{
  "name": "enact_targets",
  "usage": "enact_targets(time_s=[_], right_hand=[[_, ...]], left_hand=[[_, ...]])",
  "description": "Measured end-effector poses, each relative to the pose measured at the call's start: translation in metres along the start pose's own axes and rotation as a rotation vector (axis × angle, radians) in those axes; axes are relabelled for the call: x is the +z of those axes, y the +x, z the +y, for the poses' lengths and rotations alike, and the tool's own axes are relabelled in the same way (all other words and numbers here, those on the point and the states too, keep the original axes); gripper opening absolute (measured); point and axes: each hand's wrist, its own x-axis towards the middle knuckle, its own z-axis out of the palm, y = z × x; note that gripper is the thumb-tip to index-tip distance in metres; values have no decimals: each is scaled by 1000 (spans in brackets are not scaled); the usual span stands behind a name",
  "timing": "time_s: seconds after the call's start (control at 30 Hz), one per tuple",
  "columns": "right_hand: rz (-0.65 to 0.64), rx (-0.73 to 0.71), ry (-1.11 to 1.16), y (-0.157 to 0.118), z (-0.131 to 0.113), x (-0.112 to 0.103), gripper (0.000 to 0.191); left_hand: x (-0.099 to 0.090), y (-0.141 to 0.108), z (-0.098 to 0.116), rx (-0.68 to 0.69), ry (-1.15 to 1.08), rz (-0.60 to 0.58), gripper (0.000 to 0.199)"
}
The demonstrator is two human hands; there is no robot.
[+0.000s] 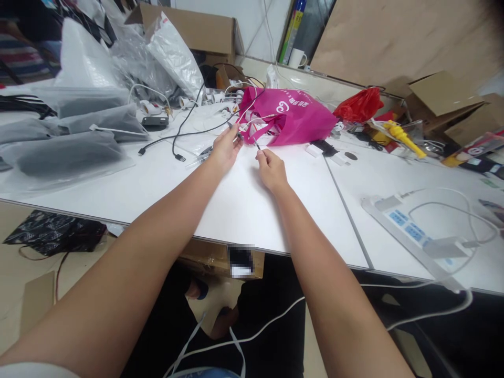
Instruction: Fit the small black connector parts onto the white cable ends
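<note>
Handling of a slim, dark, stick-like piece (258,147) appears to be the step in hand, just above the middle of the frame. The right hand (272,169) has its grip clamped on this piece, thumb and forefinger pinched together around its lower end, while the upper end points towards the open mouth of a bright pink fabric bag with white lettering (309,118). The left hand (226,149), a little to the left in the frame, curls its fingers about a small dark object (238,135); whether that grip is fully closed, I cannot tell, nor exactly what the object is.

Both hands are over the far part of a smooth white worktop (240,210). Beside the left hand, towards the upper left, lies a thin black cable with a rectangular metal-tipped plug (180,157). A thin white cable (248,106) crosses the bag's mouth.

The next move, as I judge it, calls for a steady pinch on the right, small wrist turns, and care to keep both pieces clear of the cables and the bag's edge.
</note>
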Motion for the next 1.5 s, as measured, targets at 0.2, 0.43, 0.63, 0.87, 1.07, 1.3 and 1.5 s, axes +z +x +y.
enact_targets(time_s=[0.2, 0.43, 0.63, 0.87, 1.07, 1.3, 1.5], right_hand=[[-46, -35, -29, -1, -2, 0, 45], [-54, -36, -37, -2, -2, 0, 45], [-45, -40, -50, -2, -2, 0, 44], [-71, -6, -94, -2, -8, -3, 37], [-49, -8, -91, -1, -5, -2, 39], [-31, -18, -86, 2, 1, 0, 42], [-17, -4, -85, 5, 5, 4, 40]], left_hand=[[-2, 1, -1, -24, -111, -64, 6], [2, -7, 0, -48, -120, -96, 12], [4, -8, -1, -55, -160, -125, 10], [4, -11, -2, -69, -65, -227, 20], [6, -14, -5, -21, 1, -268, 11], [8, -20, -13, 59, 158, -351, 18], [10, -27, -10, 80, 194, -347, 21]])
